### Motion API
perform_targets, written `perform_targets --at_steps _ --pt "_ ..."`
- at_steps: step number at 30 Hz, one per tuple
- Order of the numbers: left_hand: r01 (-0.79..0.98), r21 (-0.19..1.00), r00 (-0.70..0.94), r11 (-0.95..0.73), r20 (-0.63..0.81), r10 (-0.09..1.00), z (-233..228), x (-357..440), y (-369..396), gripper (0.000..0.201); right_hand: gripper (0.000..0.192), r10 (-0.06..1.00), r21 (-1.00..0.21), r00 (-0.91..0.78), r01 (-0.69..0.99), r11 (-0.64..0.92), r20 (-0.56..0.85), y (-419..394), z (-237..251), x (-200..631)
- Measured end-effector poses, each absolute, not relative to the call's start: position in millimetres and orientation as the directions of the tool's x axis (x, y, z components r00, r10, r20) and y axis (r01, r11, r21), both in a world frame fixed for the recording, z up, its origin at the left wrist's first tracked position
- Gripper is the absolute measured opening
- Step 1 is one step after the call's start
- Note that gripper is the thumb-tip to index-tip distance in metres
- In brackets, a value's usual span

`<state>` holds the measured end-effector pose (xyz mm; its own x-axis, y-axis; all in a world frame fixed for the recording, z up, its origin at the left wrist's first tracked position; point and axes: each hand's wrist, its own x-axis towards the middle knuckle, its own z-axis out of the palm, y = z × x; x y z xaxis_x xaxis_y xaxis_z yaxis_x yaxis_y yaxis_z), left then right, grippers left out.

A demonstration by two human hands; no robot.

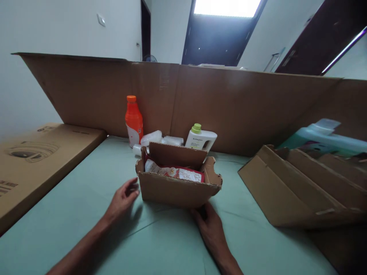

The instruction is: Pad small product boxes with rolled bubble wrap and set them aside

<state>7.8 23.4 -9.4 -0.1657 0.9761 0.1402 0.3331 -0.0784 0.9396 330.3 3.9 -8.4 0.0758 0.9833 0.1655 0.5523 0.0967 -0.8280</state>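
Note:
A small open cardboard box (177,193) stands in the middle of the green-covered table with its flaps up. Inside it lies a red and white printed packet (174,172). My left hand (123,198) is just off the box's left end, its fingers slightly bent and apart, holding nothing. Low at the front right corner of the box, my right hand (208,221) grips its bottom edge; the fingertips are hidden beneath the cardboard.
Behind the box stand an orange bottle (133,120), clear bubble-wrap rolls (151,137) and a white bottle with a green cap (200,138). A flat carton (43,156) lies left. At right, a larger open box (289,191) holds a teal bottle (321,137). A cardboard wall (229,103) closes the back.

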Motion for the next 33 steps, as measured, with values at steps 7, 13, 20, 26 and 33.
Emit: perform_targets --at_steps 7,13,20,26,33 --pt "0.751 0.581 -0.092 -0.314 0.563 0.821 54.9 -26.1 139.6 0.036 0.042 0.972 -0.815 0.134 0.574 0.082 0.192 6.1 -14.2 336.3" --pt "0.699 0.637 -0.104 -0.326 0.542 0.834 65.2 14.0 217.4 0.026 0.047 0.977 -0.848 0.144 0.526 0.059 0.157 6.4 -19.4 339.5" --pt "0.446 0.861 -0.423 -0.245 0.444 0.79 84.8 -22.5 138.1 0.024 0.048 0.973 -0.856 0.131 0.507 0.099 0.189 8.9 -19.4 339.7" --pt "0.126 0.991 -0.425 -0.041 0.091 0.901 56.0 -47.3 -17.3 0.013 0.05 0.97 -0.851 0.087 0.503 0.154 0.228 16.6 -15.4 337.6" --pt "-0.686 0.68 -0.168 0.26 -0.495 0.852 33.7 -25.3 -83.8 0.049 0.052 0.948 -0.846 0.143 0.502 0.177 0.283 12.0 -15.8 331.0"
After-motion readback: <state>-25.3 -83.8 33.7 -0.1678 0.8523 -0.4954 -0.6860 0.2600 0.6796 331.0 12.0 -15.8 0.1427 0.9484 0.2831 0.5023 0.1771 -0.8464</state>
